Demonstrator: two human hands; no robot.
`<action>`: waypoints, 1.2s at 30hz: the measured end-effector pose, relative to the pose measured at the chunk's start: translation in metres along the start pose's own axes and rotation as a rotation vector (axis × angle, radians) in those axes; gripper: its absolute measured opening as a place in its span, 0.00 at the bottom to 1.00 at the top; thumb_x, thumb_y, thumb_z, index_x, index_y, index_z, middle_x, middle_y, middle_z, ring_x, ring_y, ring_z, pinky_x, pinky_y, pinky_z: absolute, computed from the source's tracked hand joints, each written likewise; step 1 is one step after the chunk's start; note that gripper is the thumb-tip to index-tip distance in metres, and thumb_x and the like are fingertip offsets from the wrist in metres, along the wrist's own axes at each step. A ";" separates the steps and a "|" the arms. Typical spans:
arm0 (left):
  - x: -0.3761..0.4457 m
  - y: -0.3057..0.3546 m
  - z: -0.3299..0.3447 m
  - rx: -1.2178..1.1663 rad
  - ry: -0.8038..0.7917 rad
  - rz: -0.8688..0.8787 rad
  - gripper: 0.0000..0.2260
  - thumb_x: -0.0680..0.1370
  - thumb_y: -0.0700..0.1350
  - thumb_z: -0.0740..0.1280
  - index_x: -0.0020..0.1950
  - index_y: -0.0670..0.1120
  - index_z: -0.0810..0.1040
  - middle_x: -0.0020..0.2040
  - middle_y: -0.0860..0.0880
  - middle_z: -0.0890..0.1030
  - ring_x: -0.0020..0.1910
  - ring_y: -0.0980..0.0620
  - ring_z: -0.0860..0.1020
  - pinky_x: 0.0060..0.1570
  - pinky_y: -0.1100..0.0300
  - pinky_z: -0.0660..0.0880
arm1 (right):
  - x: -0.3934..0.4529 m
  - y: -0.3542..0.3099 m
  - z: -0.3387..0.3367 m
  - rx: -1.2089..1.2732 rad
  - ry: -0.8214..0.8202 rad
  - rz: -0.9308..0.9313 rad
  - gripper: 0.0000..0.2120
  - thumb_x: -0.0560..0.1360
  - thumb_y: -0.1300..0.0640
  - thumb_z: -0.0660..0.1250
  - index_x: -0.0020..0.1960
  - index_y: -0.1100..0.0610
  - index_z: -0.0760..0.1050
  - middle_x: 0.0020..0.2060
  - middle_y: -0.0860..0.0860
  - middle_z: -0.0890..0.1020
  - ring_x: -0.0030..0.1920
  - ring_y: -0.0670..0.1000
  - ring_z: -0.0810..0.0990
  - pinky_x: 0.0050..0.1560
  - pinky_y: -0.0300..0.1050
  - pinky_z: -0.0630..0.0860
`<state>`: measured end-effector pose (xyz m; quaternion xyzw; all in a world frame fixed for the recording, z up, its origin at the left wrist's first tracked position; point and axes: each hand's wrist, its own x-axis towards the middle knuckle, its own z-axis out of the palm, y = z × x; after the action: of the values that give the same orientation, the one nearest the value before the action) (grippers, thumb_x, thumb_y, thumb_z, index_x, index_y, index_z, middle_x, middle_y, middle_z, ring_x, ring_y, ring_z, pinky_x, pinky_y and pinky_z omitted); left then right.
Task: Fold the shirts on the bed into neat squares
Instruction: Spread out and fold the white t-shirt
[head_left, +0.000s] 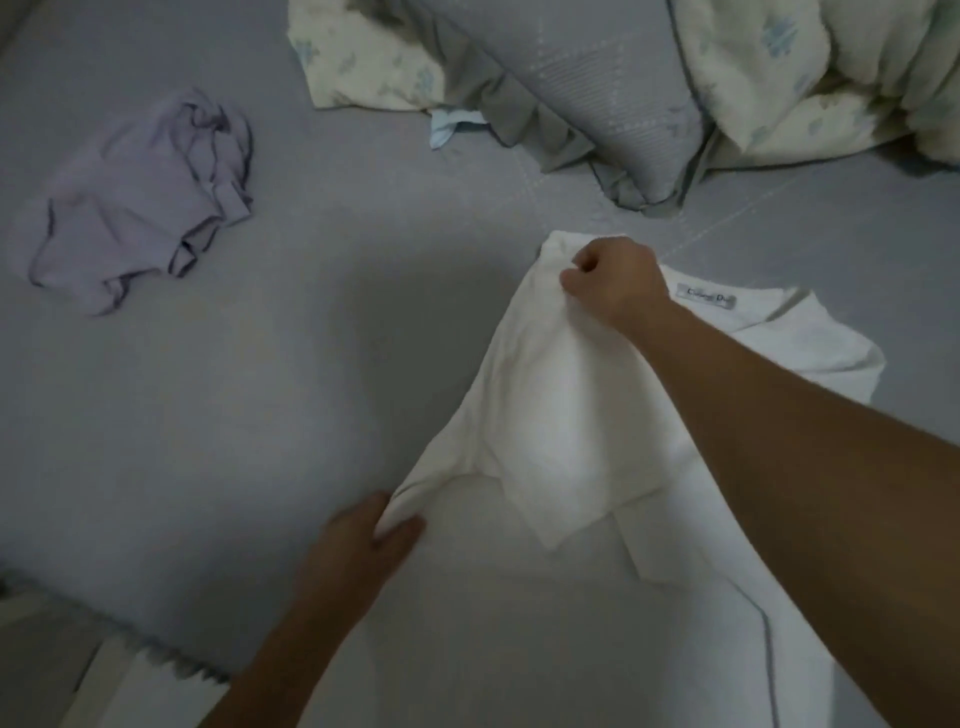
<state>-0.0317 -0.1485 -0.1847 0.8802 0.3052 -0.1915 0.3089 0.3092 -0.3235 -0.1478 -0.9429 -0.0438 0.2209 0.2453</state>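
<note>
Currently I have my right hand (613, 280) pinching the white T-shirt (550, 415) at its far shoulder and my left hand (371, 535) gripping its near-left edge on the grey bed (260, 389); light, limp cotton, best held at seams.

White shirt (545, 415): soft matt cloth; bed sheet (311, 338): smooth matt fabric.

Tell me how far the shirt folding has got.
Done: no shirt shows as a finished square. In hand: the white shirt, its left side lifted by the right hand near the collar and the left hand lower down. Left: finishing it, then the crumpled lilac shirt.
</note>
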 end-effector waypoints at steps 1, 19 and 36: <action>0.001 -0.001 -0.001 -0.008 0.012 -0.008 0.10 0.74 0.60 0.70 0.42 0.55 0.75 0.34 0.58 0.78 0.37 0.53 0.79 0.32 0.60 0.68 | 0.005 -0.001 -0.002 -0.036 0.027 0.000 0.11 0.75 0.52 0.69 0.54 0.56 0.81 0.53 0.55 0.83 0.58 0.56 0.79 0.58 0.45 0.73; -0.079 -0.048 0.008 -0.055 0.227 0.051 0.23 0.71 0.35 0.74 0.42 0.57 0.64 0.36 0.54 0.71 0.32 0.50 0.71 0.31 0.58 0.67 | -0.145 -0.002 0.099 -0.408 -0.041 -0.837 0.23 0.78 0.46 0.61 0.69 0.55 0.73 0.74 0.57 0.67 0.76 0.60 0.62 0.75 0.60 0.53; -0.176 -0.144 0.002 -0.127 -0.045 -0.096 0.12 0.67 0.42 0.67 0.38 0.54 0.64 0.32 0.53 0.69 0.30 0.48 0.70 0.32 0.55 0.67 | -0.136 -0.045 0.083 -0.374 -0.141 -0.414 0.18 0.71 0.63 0.68 0.58 0.50 0.81 0.57 0.54 0.82 0.58 0.60 0.78 0.56 0.45 0.70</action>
<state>-0.2568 -0.1339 -0.1553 0.8386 0.3516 -0.2064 0.3612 0.1513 -0.2733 -0.1375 -0.9251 -0.2923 0.2191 0.1034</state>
